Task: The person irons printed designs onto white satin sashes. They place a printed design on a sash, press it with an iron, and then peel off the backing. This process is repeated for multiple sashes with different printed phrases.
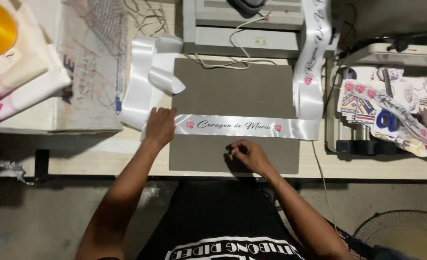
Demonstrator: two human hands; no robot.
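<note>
2 hands | left hand (159, 127) flat on ribbon (244, 126) | right hand (248, 155) curled on mat (232, 89)

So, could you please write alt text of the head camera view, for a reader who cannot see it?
Seen from above, a person's left hand presses one end of a white satin ribbon, printed with script lettering and pink flowers, flat across a grey mat on a wooden table. The right hand rests on the mat just below the ribbon, fingertips pinched. A grey machine stands behind.
</note>
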